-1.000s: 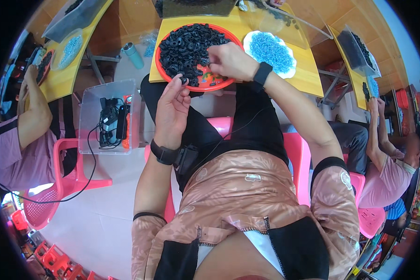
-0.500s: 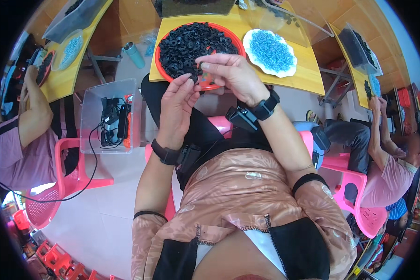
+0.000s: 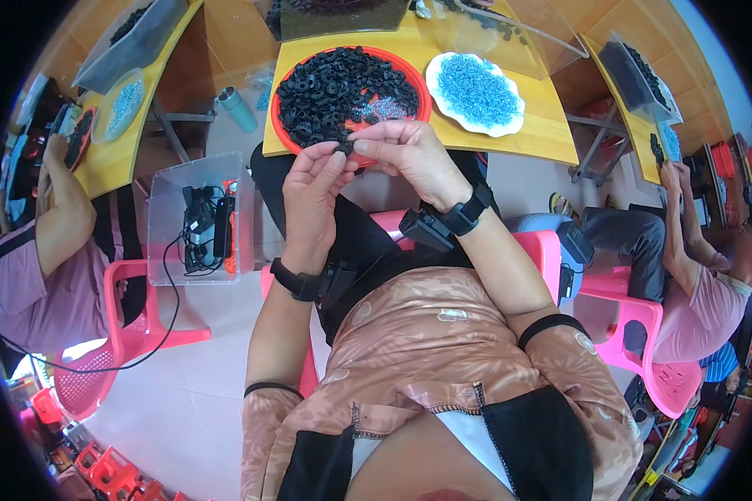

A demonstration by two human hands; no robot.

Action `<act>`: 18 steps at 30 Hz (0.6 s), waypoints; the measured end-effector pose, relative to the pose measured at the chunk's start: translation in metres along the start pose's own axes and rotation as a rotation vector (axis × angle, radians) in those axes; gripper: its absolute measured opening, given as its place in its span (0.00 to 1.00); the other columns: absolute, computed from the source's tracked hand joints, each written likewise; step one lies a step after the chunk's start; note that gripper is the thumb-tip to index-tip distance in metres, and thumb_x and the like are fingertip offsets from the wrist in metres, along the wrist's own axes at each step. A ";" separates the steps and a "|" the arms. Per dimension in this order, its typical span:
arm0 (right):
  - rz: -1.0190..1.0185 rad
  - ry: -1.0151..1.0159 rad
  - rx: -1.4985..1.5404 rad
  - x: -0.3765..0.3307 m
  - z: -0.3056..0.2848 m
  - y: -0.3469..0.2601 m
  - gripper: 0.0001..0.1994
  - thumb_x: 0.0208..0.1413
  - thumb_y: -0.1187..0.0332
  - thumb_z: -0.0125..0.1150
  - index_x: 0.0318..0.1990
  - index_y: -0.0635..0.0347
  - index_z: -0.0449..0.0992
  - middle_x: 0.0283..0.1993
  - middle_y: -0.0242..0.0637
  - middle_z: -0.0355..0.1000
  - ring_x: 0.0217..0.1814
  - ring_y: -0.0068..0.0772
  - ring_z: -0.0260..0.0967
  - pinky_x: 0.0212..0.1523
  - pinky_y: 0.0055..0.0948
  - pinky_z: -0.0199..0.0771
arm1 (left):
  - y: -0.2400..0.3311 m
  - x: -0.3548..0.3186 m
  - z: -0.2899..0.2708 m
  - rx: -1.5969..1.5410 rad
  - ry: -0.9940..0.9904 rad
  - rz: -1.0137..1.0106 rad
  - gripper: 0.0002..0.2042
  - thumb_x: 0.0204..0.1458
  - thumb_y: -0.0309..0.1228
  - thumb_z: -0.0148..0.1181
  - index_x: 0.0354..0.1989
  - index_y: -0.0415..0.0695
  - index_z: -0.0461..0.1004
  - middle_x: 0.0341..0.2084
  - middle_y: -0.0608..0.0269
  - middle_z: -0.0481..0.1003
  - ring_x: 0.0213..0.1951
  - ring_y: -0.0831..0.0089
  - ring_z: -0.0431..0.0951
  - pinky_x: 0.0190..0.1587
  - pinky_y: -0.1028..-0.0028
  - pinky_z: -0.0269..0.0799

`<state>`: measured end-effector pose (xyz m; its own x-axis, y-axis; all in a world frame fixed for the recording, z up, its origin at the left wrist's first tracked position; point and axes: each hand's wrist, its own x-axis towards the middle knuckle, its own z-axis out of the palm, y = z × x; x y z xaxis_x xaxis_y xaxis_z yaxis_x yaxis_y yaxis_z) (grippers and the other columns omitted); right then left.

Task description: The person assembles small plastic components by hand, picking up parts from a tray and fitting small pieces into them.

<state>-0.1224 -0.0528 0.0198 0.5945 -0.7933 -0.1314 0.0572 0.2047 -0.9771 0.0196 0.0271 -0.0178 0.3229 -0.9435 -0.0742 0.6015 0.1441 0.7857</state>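
While both hands meet over my lap, I'm fitting tiny parts together.
My left hand (image 3: 313, 196) and right hand (image 3: 409, 154) pinch a small black ring (image 3: 348, 149) between fingertips; next I'd guess it needs a careful press. Beyond sit the red tray (image 3: 409, 79) of rings, the white plate (image 3: 433, 71) of blue beads, the yellow table (image 3: 551, 134).

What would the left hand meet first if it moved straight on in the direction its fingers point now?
Most likely the right hand, whose fingertips already meet the left hand over a small black part. Just beyond is the red tray of black rings; depth is unclear.
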 end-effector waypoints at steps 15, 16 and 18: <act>-0.161 -0.102 -0.206 -0.004 -0.009 -0.002 0.07 0.56 0.74 0.57 0.41 0.67 0.76 0.33 0.34 0.76 0.35 0.18 0.73 0.39 0.17 0.71 | 0.000 -0.003 0.008 0.274 -0.003 0.136 0.10 0.53 0.22 0.58 0.44 0.37 0.73 0.31 0.63 0.77 0.32 0.79 0.77 0.37 0.82 0.70; -0.172 -0.113 -0.178 -0.004 -0.009 -0.001 0.08 0.56 0.73 0.57 0.41 0.67 0.76 0.33 0.33 0.76 0.35 0.17 0.73 0.38 0.16 0.71 | 0.001 -0.004 0.010 0.297 -0.008 0.146 0.10 0.53 0.22 0.58 0.43 0.37 0.73 0.31 0.63 0.77 0.32 0.79 0.77 0.36 0.82 0.70; -0.150 -0.117 -0.135 -0.005 -0.008 -0.001 0.07 0.55 0.74 0.57 0.39 0.68 0.76 0.32 0.33 0.76 0.35 0.18 0.73 0.37 0.17 0.72 | 0.001 -0.005 0.010 0.321 -0.011 0.154 0.09 0.53 0.22 0.58 0.43 0.37 0.73 0.31 0.63 0.77 0.32 0.79 0.77 0.36 0.82 0.70</act>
<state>-0.1320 -0.0536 0.0199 0.6766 -0.7358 0.0295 0.0489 0.0049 -0.9988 0.0115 0.0288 -0.0107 0.3829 -0.9214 0.0658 0.2855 0.1858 0.9402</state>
